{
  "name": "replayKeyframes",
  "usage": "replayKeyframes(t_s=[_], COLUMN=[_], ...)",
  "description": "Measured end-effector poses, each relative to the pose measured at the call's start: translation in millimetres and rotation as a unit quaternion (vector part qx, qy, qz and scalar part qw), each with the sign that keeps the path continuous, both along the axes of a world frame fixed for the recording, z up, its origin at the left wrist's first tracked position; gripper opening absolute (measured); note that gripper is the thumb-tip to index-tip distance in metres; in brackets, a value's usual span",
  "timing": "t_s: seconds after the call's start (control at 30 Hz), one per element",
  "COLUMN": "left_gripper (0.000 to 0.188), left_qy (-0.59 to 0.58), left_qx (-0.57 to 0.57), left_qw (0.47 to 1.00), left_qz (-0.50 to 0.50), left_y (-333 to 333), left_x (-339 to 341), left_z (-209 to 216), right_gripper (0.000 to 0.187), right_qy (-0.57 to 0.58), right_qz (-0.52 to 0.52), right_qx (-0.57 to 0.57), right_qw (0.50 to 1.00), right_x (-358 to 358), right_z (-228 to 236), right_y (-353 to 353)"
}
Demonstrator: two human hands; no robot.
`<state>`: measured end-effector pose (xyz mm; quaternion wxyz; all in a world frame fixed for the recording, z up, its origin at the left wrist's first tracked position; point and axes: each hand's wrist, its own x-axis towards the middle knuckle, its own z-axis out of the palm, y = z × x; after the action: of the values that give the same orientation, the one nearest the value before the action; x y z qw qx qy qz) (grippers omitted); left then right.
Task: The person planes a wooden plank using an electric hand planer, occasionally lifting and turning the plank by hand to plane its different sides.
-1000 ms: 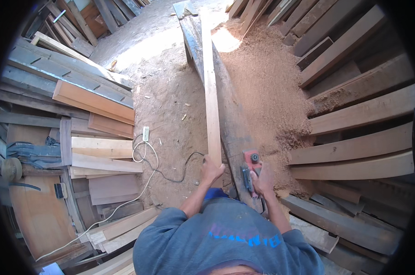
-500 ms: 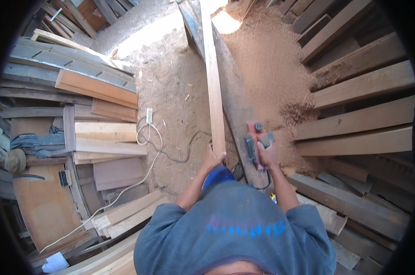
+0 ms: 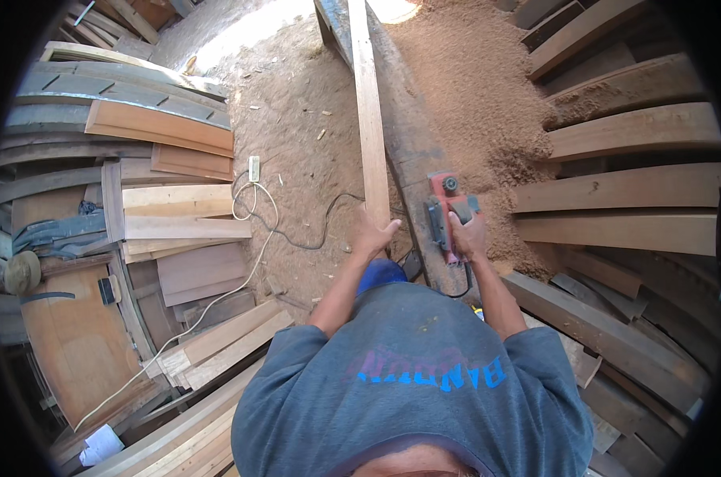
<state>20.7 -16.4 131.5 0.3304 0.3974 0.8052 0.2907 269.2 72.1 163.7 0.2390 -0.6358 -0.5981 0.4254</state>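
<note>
Plank (image 3: pixel 368 119): long, pale, your left hand (image 3: pixel 372 237) clasps its near end
Planer (image 3: pixel 448 211): red, your right hand (image 3: pixel 468 236) wrapped round it
Change: both hands sit further forward than before

Plank (image 3: pixel 370 119) bare matt wood; planer (image 3: pixel 449 208) red plastic; sawdust (image 3: pixel 472 87) coarse.

One long plank (image 3: pixel 369 119), one red power planer (image 3: pixel 448 211), one white power strip (image 3: pixel 254 168), two hands.

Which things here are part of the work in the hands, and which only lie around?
In use:
- long plank, end held by left hand
- red electric planer, gripped by right hand

Lying about:
- stacked boards
- white extension cord
- sawdust heap
</note>
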Motion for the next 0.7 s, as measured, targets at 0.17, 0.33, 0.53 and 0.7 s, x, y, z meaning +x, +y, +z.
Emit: replayKeyframes(t_s=[0.17, 0.33, 0.53, 0.7], left_gripper=[0.094, 0.074, 0.068, 0.070], left_qy=[0.067, -0.017, -0.555, -0.693], left_qx=[-0.092, 0.037, 0.100, 0.156], left_qw=[0.994, 0.999, 0.823, 0.703], left_qz=[0.003, 0.004, 0.066, 0.049], left_y=[11.3, -7.6, -9.4, 6.9], left_x=[5.3, -27.5, -38.2, -11.5], left_z=[1.7, -25.8, 2.3, 81.6], right_gripper=[0.044, 0.044, 0.043, 0.043], right_qy=[-0.017, 0.000, 0.026, -0.005], right_qz=[0.008, 0.006, 0.003, 0.000], right_qx=[0.001, -0.021, 0.007, -0.011], right_qw=[1.000, 1.000, 1.000, 1.000], right_x=[-1.1, -4.6, 1.9, 0.1], right_z=[7.5, 6.6, -7.1, -1.4], right_y=[-2.5, -1.2, 0.0, -1.3])
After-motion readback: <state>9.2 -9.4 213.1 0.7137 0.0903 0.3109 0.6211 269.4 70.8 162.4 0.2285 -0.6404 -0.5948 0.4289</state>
